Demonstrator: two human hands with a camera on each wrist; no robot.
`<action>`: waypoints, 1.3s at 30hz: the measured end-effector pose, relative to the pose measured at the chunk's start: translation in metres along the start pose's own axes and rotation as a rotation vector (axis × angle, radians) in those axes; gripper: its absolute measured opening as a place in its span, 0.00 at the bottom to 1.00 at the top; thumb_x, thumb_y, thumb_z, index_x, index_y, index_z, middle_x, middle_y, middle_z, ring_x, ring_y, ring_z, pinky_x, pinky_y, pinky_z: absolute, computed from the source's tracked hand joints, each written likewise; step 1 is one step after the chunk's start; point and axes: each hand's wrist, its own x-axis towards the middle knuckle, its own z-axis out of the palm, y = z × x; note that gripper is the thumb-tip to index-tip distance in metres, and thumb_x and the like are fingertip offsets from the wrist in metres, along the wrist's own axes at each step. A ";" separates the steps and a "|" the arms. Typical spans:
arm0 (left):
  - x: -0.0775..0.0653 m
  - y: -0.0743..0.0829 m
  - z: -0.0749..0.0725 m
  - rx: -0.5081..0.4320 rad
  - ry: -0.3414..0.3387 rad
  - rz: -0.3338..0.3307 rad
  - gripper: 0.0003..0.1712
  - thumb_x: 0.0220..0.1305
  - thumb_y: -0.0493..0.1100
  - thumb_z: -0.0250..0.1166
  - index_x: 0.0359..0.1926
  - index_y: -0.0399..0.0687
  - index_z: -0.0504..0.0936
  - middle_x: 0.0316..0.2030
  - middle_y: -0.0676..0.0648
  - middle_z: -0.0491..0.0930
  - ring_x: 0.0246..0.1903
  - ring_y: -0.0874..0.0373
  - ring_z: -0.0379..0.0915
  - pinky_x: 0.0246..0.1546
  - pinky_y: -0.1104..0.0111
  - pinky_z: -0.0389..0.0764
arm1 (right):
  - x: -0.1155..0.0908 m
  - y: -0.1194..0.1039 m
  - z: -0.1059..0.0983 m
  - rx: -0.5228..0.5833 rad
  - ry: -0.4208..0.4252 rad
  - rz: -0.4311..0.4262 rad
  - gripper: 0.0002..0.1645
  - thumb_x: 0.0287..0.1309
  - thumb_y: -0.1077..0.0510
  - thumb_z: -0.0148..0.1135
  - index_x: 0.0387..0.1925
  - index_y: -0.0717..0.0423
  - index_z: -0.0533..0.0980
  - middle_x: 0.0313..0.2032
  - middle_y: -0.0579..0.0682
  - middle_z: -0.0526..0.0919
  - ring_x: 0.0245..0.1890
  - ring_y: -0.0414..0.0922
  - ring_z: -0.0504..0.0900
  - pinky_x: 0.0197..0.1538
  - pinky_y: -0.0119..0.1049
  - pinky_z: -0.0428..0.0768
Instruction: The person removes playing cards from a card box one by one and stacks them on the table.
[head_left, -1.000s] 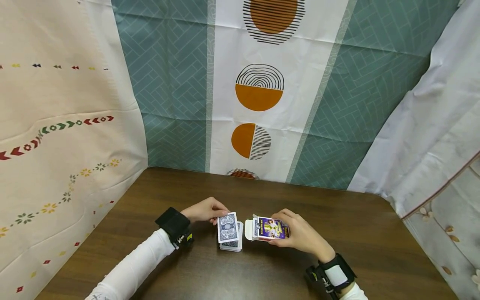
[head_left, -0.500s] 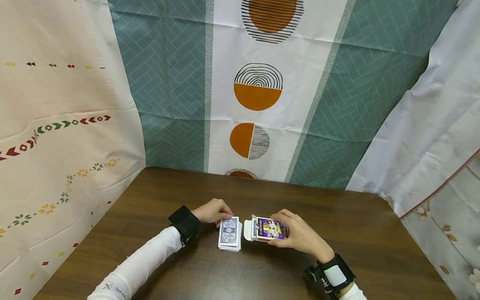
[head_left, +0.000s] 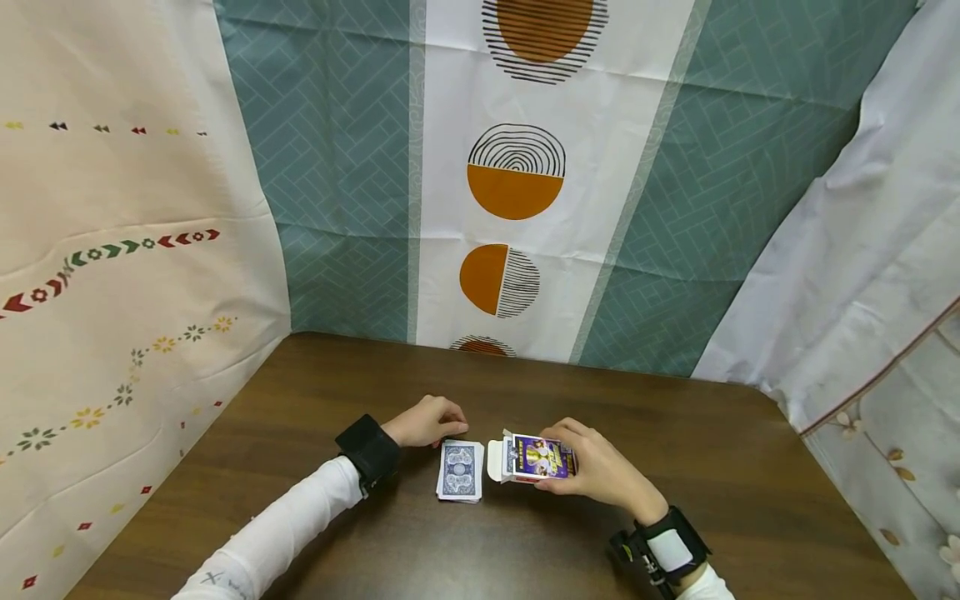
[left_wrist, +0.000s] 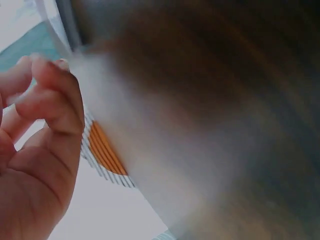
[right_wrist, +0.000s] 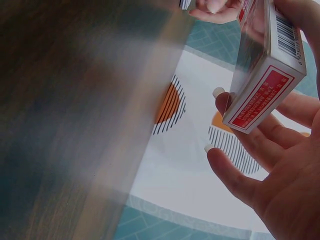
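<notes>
A stack of playing cards (head_left: 460,472) lies face down on the table, its top card showing a blue patterned back. Just beyond its far edge is my left hand (head_left: 427,421), fingers loosely bent, with nothing seen between them in the left wrist view. My right hand (head_left: 596,467) grips a purple-fronted card box (head_left: 542,457) between thumb and fingers, to the right of the stack. The box's flap stands open toward the cards, and a patterned card back shows near its mouth. A red label and barcode mark the box (right_wrist: 265,92) in the right wrist view.
The brown wooden table (head_left: 360,367) reaches back to a hanging teal and white cloth (head_left: 517,275). A cream patterned cloth (head_left: 135,275) borders the left side, and a white curtain (head_left: 847,275) the right.
My left hand has lowered a card onto the stack, shifted slightly right and let go. The top card now lines up with those below. My right hand and the box have barely moved.
</notes>
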 end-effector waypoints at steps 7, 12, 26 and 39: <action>-0.010 0.041 0.003 -0.112 0.038 0.049 0.13 0.68 0.48 0.60 0.38 0.45 0.86 0.27 0.53 0.78 0.26 0.64 0.66 0.28 0.74 0.67 | 0.001 -0.002 -0.001 0.010 -0.012 0.007 0.35 0.45 0.35 0.72 0.49 0.52 0.77 0.43 0.41 0.78 0.37 0.34 0.75 0.38 0.26 0.76; -0.018 0.075 0.011 -0.271 -0.036 -0.097 0.15 0.64 0.49 0.64 0.32 0.41 0.85 0.19 0.53 0.71 0.18 0.64 0.62 0.20 0.74 0.63 | 0.003 -0.004 -0.001 0.011 -0.015 -0.004 0.35 0.45 0.36 0.72 0.49 0.52 0.77 0.43 0.42 0.78 0.37 0.34 0.75 0.38 0.26 0.76; -0.027 0.073 0.020 -0.697 -0.090 -0.295 0.13 0.62 0.42 0.65 0.41 0.34 0.84 0.20 0.53 0.67 0.14 0.63 0.52 0.16 0.74 0.55 | 0.003 -0.003 -0.001 0.000 0.002 -0.013 0.36 0.45 0.35 0.72 0.49 0.53 0.77 0.43 0.43 0.78 0.36 0.35 0.75 0.37 0.26 0.77; -0.049 0.056 0.012 -0.841 -0.070 -0.329 0.08 0.65 0.41 0.61 0.35 0.39 0.78 0.26 0.52 0.70 0.26 0.61 0.65 0.28 0.71 0.64 | 0.000 -0.001 0.000 -0.005 -0.006 0.010 0.35 0.45 0.36 0.73 0.49 0.52 0.77 0.43 0.42 0.78 0.37 0.34 0.74 0.37 0.26 0.74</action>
